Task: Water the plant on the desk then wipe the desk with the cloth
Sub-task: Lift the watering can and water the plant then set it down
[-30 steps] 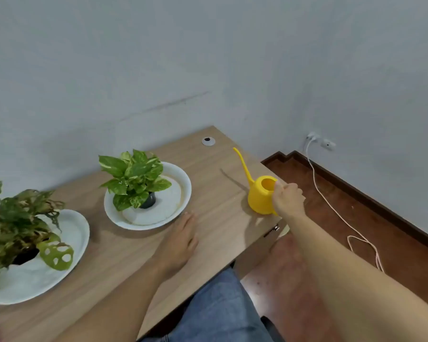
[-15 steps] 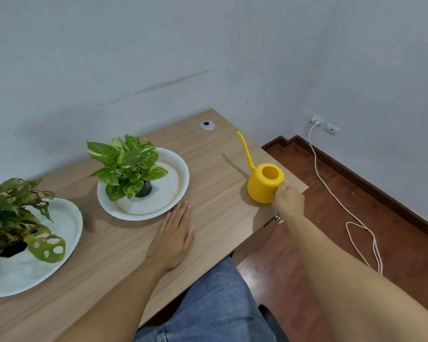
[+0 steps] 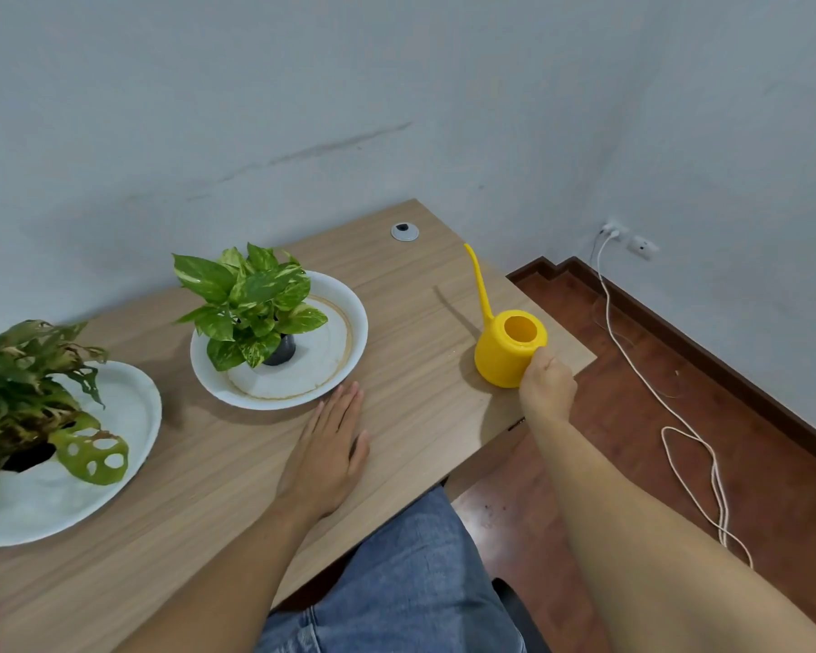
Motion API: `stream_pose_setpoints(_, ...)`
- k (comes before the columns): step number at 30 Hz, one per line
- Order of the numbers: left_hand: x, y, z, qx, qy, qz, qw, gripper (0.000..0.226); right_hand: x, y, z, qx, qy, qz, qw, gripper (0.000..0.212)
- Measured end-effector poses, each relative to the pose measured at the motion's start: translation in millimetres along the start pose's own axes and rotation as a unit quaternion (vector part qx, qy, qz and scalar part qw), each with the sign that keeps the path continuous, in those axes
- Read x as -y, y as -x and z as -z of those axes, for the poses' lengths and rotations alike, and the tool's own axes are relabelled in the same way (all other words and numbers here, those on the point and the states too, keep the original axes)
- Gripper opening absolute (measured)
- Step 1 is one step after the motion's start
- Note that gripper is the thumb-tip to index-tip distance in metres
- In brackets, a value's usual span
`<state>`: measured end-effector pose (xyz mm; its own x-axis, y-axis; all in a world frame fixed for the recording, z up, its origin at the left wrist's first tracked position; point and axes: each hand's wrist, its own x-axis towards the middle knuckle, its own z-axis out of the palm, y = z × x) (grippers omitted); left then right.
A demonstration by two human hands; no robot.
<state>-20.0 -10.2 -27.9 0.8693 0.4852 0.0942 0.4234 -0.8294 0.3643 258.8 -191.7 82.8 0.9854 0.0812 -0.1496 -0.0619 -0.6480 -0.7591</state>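
A wooden desk (image 3: pixel 217 468) is sitting in the corner of a pale grey-walled room, with reddish wood flooring (image 3: pixel 632 417) beyond its right edge. The right hand (image 3: pixel 547 386) is curling closed against the near side of a yellow watering can (image 3: pixel 507 353), which is standing upright near the desk's right edge; whether the fingers are gripping a handle is hidden behind the hand. The can's thin spout (image 3: pixel 477 280) is rising away from the hand toward the wall. The left hand (image 3: pixel 328 454) is lying flat and open, palm down on the wood, well to the left of the right hand. Just beyond its fingertips a white dish (image 3: pixel 345 360) is holding a small dark pot with a green variegated plant (image 3: pixel 248 301). Farther left, a second white dish (image 3: pixel 128 407) is carrying a darker plant (image 3: pixel 15 388) with browning, holed leaves. Nothing is standing between the can and the nearer plant. A round cable grommet (image 3: pixel 404 231) is sitting at the desk's far edge. Right of the right hand, a white cord (image 3: pixel 641 369) is trailing across the floor from a wall outlet (image 3: pixel 615 230). Blue jeans (image 3: pixel 396 586) are showing below the desk edge.
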Motion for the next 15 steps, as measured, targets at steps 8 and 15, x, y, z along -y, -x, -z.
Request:
stream_pose_setpoints(8,11,25,7,-0.013,0.024,0.020,0.999,0.065,26,3,0,0.004,-0.024,0.042,0.999,0.050)
stream_pose_setpoints(15,36,57,26,-0.038,0.017,0.107,0.993,0.069,73,10,10,0.026,-0.038,0.105,0.993,0.050)
